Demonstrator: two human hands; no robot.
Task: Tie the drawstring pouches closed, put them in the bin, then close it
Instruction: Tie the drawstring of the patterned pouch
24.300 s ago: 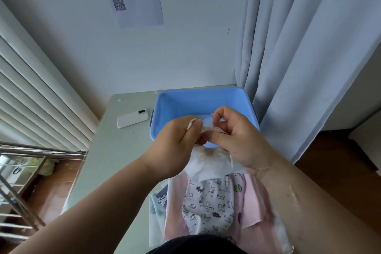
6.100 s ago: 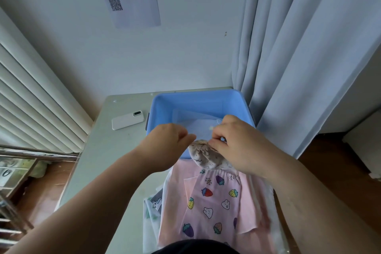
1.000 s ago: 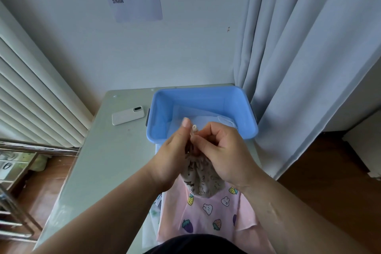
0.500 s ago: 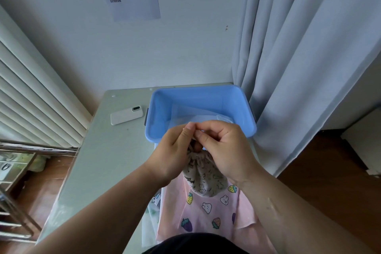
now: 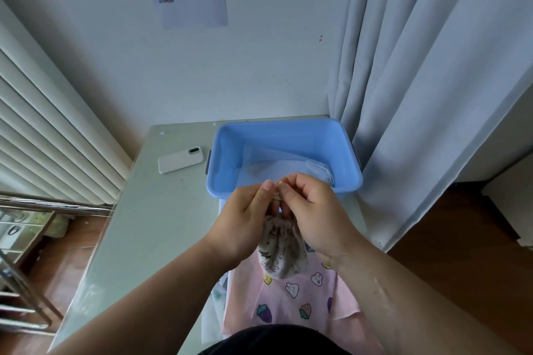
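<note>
Pouch (image 5: 281,251) hangs under left hand (image 5: 245,225) and right hand (image 5: 314,216), fingers (image 5: 266,188) pinching drawstring (image 5: 277,197).

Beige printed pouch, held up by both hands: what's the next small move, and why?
Probably pull the drawstring ends apart to snug the knot. The left hand and right hand both pinch it just above the beige printed pouch, whose mouth is already gathered; the fingers hide whether a knot is finished. The open blue bin sits just beyond, ready for it afterwards.
</note>
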